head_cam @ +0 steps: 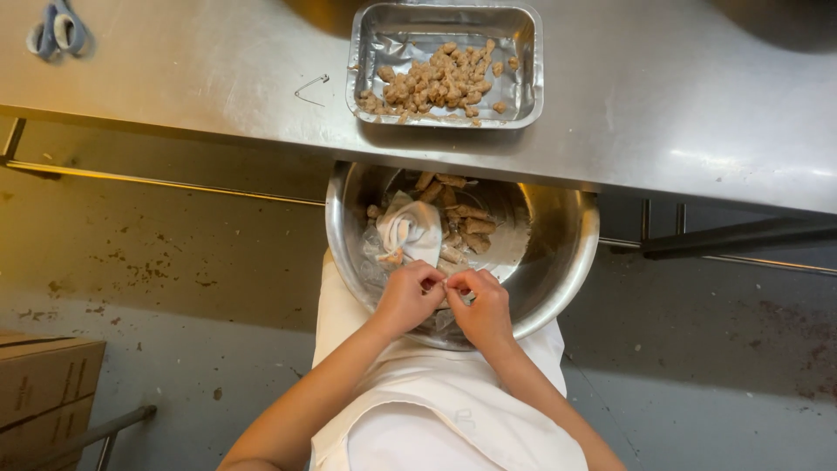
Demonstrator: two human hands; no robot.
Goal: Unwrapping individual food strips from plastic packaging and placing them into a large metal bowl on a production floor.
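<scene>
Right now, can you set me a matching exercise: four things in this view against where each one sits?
Things:
1. scissors
2. foil tray
3. steel bowl
4. cardboard box

Places:
A. on the floor, lower left
B. on the counter, far left corner
C. on the lap, under both hands
D. on the counter, centre, holding brown pieces

Pairs: 1-B, 2-D, 3-C, 4-A

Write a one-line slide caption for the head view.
Both hands, left and right, pinch a small piece over a steel bowl of brown food sticks, beside a foil tray of chunks.
</scene>
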